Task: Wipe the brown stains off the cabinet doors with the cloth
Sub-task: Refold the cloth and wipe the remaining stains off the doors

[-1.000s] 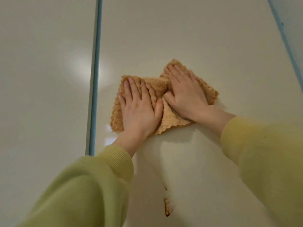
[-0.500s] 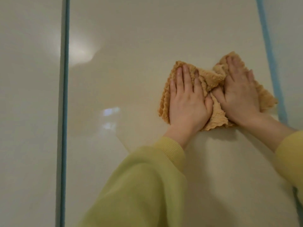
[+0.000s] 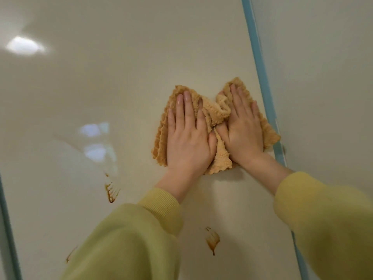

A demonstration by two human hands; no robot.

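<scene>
A crumpled tan cloth (image 3: 217, 112) lies flat against the glossy cream cabinet door (image 3: 121, 77), close to the door's right edge. My left hand (image 3: 187, 136) presses on the cloth's left half with straight fingers. My right hand (image 3: 242, 130) presses on its right half, fingers straight too, thumbs nearly meeting over a bunched fold. Brown stains show below: one smear (image 3: 112, 191) lower left of the cloth, another (image 3: 212, 240) under my left sleeve, and a thin streak (image 3: 70, 254) near the bottom left.
A blue-grey gap strip (image 3: 260, 73) runs down the right side, with a neighbouring door (image 3: 323, 77) beyond it. Another strip (image 3: 8, 229) edges the door at the far left. Light reflections (image 3: 25, 46) sit on the glossy surface. Yellow-green sleeves fill the bottom.
Both hands slid the cloth rightward across the door, from beside the left gap strip to the right one. The view has tilted, bringing the brown stains below into sight.
</scene>
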